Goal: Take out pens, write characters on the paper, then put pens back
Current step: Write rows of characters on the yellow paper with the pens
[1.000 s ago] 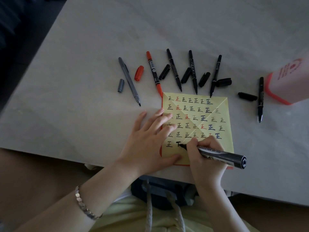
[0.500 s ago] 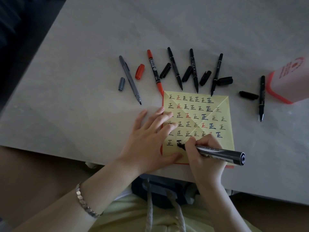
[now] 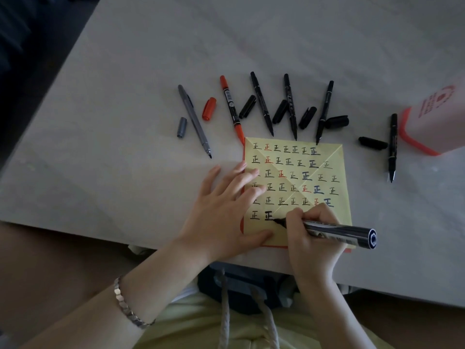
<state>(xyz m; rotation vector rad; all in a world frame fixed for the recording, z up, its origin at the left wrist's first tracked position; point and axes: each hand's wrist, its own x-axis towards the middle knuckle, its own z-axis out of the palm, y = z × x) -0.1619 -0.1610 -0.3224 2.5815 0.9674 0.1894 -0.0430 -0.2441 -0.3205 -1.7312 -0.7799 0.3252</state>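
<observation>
Tabletop (image 3: 125, 109), pale grey and matt, viewed from above; the room beyond its left edge is dark and shows no detail. A yellow paper (image 3: 327, 170), creased along both diagonals, lies on a red sheet (image 3: 242, 222) that shows at its left and lower edges. It sits near the table's front edge and carries rows of the character 正 in black, red and blue. Beyond the paper, uncapped and fanned: a grey pen (image 3: 195, 119), a red pen (image 3: 230, 104) and three black pens (image 3: 261, 103), their caps (image 3: 209, 108) loose between them. A fourth black pen (image 3: 392, 147) lies apart to the right, beside a pale container (image 3: 432, 127) with a red rim at the frame's edge.

Compared with one second earlier, the second character of the bottom row has grown from a T-shaped fragment to a nearly full 正. The marker tip now sits at the right end of its base stroke. The pens on the table lie as before.

Left hand (image 3: 221, 217), a bracelet (image 3: 125, 306) at its wrist: fingers straight and spread, palm down, pressing the paper's left margin. Right hand (image 3: 312, 238): fingers curled round a thick marker (image 3: 339, 230), pinching it near the tip, which touches the paper.
</observation>
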